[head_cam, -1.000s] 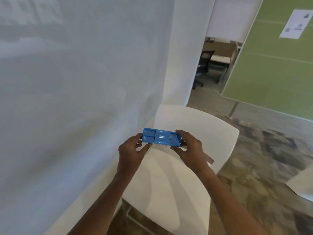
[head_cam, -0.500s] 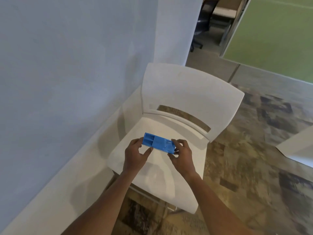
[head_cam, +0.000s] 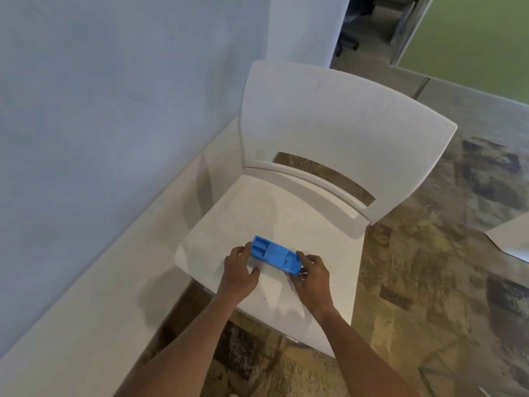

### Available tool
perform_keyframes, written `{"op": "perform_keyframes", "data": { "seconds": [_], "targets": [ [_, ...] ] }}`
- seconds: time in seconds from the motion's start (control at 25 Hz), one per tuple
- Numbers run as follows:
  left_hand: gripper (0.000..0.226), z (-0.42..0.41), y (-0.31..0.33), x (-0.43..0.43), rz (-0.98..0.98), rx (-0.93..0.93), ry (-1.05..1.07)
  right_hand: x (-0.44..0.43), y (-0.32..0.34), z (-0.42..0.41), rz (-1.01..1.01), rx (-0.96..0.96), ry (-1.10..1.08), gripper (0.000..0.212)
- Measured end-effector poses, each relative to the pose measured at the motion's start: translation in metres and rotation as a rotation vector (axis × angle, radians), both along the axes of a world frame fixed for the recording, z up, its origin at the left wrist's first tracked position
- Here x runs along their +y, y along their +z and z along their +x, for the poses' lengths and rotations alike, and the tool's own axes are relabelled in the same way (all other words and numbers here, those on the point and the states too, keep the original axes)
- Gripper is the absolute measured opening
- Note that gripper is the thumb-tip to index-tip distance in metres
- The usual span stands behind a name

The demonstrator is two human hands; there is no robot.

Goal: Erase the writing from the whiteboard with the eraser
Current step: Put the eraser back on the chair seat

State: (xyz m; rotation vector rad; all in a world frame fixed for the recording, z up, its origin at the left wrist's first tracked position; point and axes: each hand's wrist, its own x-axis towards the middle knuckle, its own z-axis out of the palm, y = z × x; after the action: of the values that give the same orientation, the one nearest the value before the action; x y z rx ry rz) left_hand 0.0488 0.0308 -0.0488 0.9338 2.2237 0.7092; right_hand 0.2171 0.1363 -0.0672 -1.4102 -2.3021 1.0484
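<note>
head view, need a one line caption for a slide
Both hands, left hand and right hand, hold a blue eraser by its ends over a white chair.

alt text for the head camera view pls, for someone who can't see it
Two bare hands, left hand and right hand, hold a blue eraser by its ends, low over the seat of a white chair. A pale wall runs along the left, and mottled brown flooring lies to the right.

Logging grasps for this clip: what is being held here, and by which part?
The blue eraser, held by its two short ends: left hand on the left end, right hand on the right end, over the chair seat.
</note>
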Motion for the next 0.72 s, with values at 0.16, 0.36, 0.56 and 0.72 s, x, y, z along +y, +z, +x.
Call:
{"op": "perform_keyframes", "data": {
  "seconds": [0.16,0.36,0.56,0.72],
  "targets": [
    [0.075,-0.002,-0.008,0.004,-0.08,0.004,-0.016,0.004,-0.008,-0.004,-0.028,-0.08,0.016,0.06],
    [0.081,-0.002,-0.012,0.006,-0.141,0.004,-0.041,0.002,-0.015,-0.006,-0.035,-0.138,0.033,0.063],
    [0.092,-0.003,-0.009,0.002,-0.155,-0.05,-0.049,0.003,-0.015,-0.005,-0.038,-0.193,0.057,0.07],
    [0.092,-0.012,0.008,-0.018,-0.115,-0.151,0.03,-0.005,0.004,-0.013,-0.069,-0.169,-0.009,0.082]
  ]
}}
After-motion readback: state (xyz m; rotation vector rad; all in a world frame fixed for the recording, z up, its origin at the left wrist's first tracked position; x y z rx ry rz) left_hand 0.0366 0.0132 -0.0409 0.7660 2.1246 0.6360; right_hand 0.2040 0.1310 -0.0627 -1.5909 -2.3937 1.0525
